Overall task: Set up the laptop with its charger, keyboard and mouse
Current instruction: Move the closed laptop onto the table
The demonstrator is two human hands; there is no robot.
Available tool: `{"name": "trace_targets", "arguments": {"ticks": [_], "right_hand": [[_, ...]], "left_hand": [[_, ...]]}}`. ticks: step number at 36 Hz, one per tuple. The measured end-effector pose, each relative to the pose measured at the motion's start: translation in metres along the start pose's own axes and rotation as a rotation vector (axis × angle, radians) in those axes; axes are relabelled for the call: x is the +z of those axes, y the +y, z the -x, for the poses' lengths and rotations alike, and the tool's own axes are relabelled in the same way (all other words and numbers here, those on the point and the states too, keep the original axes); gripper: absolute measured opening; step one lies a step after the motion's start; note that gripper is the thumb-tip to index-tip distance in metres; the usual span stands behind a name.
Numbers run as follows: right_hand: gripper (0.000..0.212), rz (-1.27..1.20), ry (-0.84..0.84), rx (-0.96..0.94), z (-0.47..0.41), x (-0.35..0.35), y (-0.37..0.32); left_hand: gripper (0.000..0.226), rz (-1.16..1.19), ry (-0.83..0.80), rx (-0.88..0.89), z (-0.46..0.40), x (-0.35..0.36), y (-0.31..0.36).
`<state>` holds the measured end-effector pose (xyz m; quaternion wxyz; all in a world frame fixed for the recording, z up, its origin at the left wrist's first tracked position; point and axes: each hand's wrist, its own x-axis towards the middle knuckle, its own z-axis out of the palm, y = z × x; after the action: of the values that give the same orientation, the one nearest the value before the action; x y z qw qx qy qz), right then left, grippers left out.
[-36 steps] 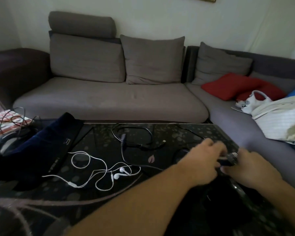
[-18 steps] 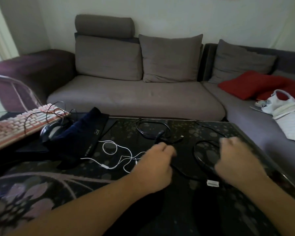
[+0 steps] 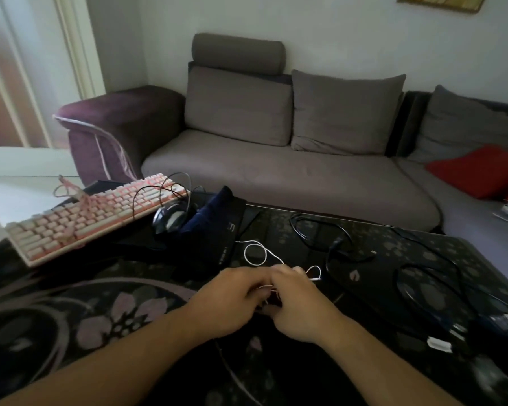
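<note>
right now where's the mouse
In the head view the black mouse sits at the table's far left, touching the right end of the pink keyboard, with the dark blue pouch on its right.

Dim room lit by daylight from the left — soft overall, edges bowed and blurred by wide-angle distortion.

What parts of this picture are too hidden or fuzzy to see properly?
- Head view: the white earphone cord vanishes under the left hand and right hand; the earbuds are covered.
- The black cable blurs near the right edge; its plug is unclear.
- The mouse is partly hidden by the dark blue cloth.
- No laptop is plainly visible.
</note>
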<state>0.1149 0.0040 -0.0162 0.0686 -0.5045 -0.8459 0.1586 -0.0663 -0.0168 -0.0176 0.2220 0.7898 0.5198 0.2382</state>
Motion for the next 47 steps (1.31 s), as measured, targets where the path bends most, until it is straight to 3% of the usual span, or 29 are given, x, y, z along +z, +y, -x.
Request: {"name": "trace_targets", "arguments": {"ticks": [2, 3, 6, 11, 16, 18, 20, 23, 27, 30, 32, 34, 38, 43, 47], "right_hand": [[0.008, -0.031, -0.015, 0.019, -0.003, 0.002, -0.016], [0.008, -0.04, -0.016, 0.021, -0.005, 0.003, -0.026], [0.018, -0.112, -0.018, 0.019, -0.008, 0.007, -0.057], [0.022, -0.179, -0.09, -0.11, -0.011, 0.014, -0.133], [0.012, -0.304, -0.257, -0.183, -0.02, 0.031, -0.209], [0.021, -0.389, -0.316, -0.208, -0.021, 0.032, -0.233], [0.037, -0.462, -0.285, -0.24, -0.024, 0.032, -0.247], [0.048, -0.492, -0.054, -0.214, -0.037, 0.029, -0.248], [0.056, -0.172, 0.156, -0.041, -0.073, 0.021, -0.216], [0.066, 0.174, 0.093, 0.091, -0.096, 0.016, -0.191], [0.067, 0.277, 0.019, 0.144, -0.111, 0.018, -0.178], [0.062, 0.268, -0.019, 0.158, -0.12, 0.021, -0.169], [0.037, 0.263, 0.123, 0.146, -0.124, 0.021, -0.158], [0.048, 0.199, 0.234, 0.168, -0.098, 0.007, -0.146], [0.044, 0.215, 0.317, -0.025, -0.049, -0.007, -0.15]], "left_hand": [[0.008, 0.022, 0.011, -0.019, 0.01, -0.017, 0.0], [0.011, -0.02, -0.015, -0.042, 0.016, -0.027, -0.001], [0.027, -0.226, -0.152, -0.132, 0.034, -0.06, -0.006], [0.03, -0.374, -0.274, -0.337, 0.074, -0.116, -0.038], [0.031, -0.553, -0.437, -0.571, 0.119, -0.176, -0.077], [0.033, -0.636, -0.443, -0.656, 0.14, -0.196, -0.092], [0.034, -0.715, -0.42, -0.71, 0.158, -0.212, -0.111], [0.031, -0.783, -0.47, -0.718, 0.181, -0.221, -0.135], [0.032, -0.628, -0.486, -0.717, 0.192, -0.217, -0.141], [0.053, -0.497, -0.422, -0.626, 0.184, -0.206, -0.129], [0.059, -0.46, -0.38, -0.562, 0.169, -0.194, -0.117], [0.047, -0.444, -0.255, -0.48, 0.149, -0.18, -0.107], [0.024, -0.361, -0.031, -0.345, 0.109, -0.149, -0.093], [0.022, 0.235, 0.137, -0.478, 0.064, -0.111, -0.084], [0.038, 0.833, 0.199, -0.574, 0.035, -0.087, -0.061]]}}
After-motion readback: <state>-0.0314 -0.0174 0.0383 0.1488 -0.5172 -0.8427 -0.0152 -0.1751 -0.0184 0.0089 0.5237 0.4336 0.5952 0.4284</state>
